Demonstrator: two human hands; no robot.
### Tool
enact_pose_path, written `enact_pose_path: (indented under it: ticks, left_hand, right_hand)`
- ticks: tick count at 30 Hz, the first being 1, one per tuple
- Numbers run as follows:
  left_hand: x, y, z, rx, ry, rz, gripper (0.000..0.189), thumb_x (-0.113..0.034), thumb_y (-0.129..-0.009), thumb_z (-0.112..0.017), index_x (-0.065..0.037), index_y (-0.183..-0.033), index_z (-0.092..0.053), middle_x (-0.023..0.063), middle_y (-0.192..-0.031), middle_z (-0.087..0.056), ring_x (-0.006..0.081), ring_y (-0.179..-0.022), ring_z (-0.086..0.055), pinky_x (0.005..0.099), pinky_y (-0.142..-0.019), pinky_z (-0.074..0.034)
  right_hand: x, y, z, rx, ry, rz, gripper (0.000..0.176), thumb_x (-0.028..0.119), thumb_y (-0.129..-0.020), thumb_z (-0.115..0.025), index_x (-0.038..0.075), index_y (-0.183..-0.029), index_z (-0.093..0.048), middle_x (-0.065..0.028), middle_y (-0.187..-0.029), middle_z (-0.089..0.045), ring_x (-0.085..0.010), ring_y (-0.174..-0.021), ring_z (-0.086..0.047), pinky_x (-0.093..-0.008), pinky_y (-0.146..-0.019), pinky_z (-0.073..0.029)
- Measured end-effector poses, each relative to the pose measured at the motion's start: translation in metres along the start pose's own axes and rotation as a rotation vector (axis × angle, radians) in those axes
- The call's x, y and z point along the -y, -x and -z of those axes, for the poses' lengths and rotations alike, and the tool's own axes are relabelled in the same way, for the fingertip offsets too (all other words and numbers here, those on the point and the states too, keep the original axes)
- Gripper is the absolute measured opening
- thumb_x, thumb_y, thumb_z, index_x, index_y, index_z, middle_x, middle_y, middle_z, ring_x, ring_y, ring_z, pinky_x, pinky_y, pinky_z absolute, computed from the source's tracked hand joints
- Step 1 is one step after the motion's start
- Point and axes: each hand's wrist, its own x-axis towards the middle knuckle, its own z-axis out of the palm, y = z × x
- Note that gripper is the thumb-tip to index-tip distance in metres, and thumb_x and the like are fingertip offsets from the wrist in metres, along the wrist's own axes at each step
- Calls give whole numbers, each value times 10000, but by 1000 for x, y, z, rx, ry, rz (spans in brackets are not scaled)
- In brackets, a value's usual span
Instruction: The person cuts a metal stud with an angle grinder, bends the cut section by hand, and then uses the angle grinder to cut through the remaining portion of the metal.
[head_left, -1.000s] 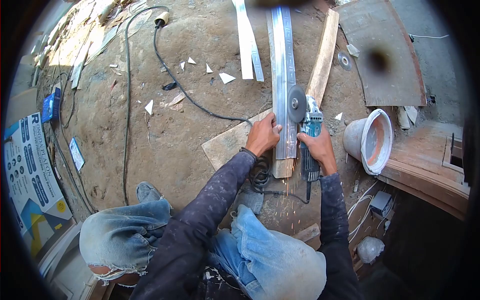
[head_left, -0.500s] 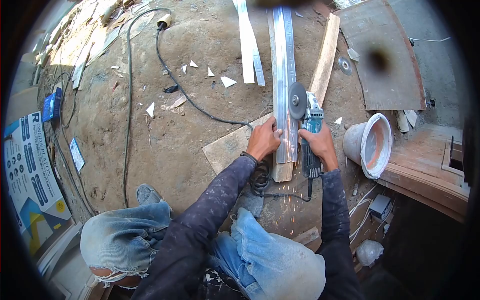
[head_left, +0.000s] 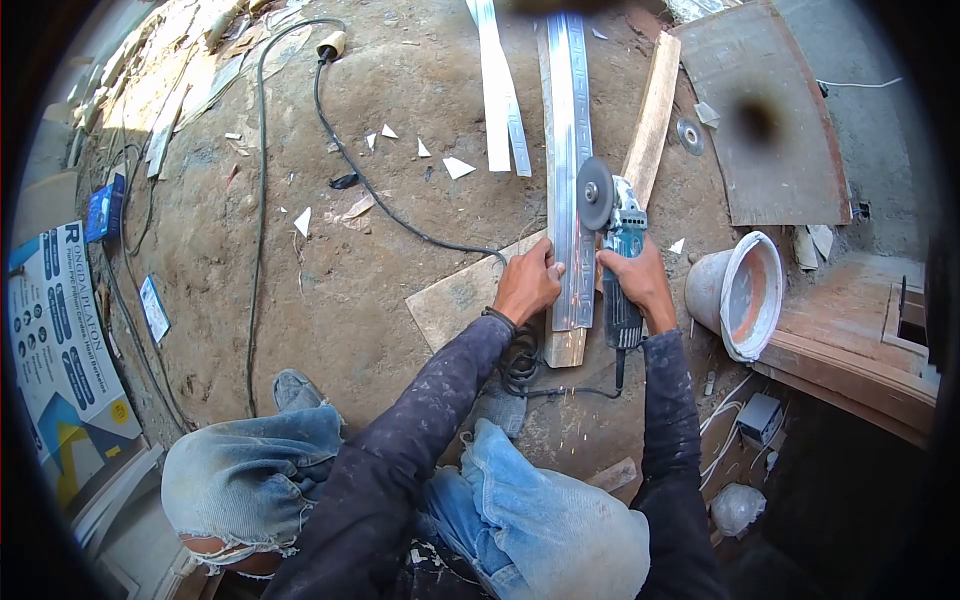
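Note:
My right hand (head_left: 637, 272) is wrapped round the body of a teal and black angle grinder (head_left: 625, 245). Its grey disc (head_left: 596, 193) is at the right part of a shiny metal channel (head_left: 565, 130). A few sparks fall below, toward my legs. My left hand (head_left: 528, 285) grips the left edge of the channel, fingers bent over it. Under the channel lies a wooden plank (head_left: 566, 350), its near end sticking out. The grinder's coiled black cord (head_left: 520, 365) runs beneath my left wrist.
At the right stand a white-rimmed bucket (head_left: 708, 285) and a wooden frame (head_left: 850, 370). A loose disc (head_left: 690, 136) and wood strip (head_left: 655, 110) lie beyond the grinder. A black cable (head_left: 400, 228) crosses the dirt at left, among white scraps (head_left: 458, 167).
The grinder and my right hand have shifted slightly away from me and tilted a little. The spark stream has thinned. My left hand stays in place on the channel.

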Motion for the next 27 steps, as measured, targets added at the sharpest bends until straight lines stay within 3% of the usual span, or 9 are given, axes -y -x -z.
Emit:
enact_pose_path:
  ticks: [15, 17, 27]
  left_hand:
    - [0, 0, -1, -44, -15, -44, 206, -156, -885, -659, -14, -994, -556, 228, -876, -692, 458, -853, -664, 521, -747, -503]
    - [1, -1, -2, -37, -26, -27, 209, -154, -881, -660, -14, -997, -557, 229, -881, -693, 460, -857, -662, 520, -747, -504]
    - [8, -2, -6, -82, 1, -75, 223, -196, -893, -688, -30, -949, -550, 238, -822, -664, 456, -843, -658, 504, -721, -493]
  right_hand:
    - [13, -20, -1, -8, -3, 2, 620, 237, -706, -792, -94, -1187, -583, -201, -1057, -700, -269, -948, -692, -359, -854, -533]
    - [5, -27, -4, -75, 20, 66, 463, 171, -731, -798, -44, -1098, -614, -90, -896, -693, -159, -748, -650, -307, -686, -530]
    - [14, -36, -5, -72, 1, 79, 426, 156, -746, -787, -38, -1087, -621, -91, -885, -706, -158, -717, -657, -300, -669, -530]
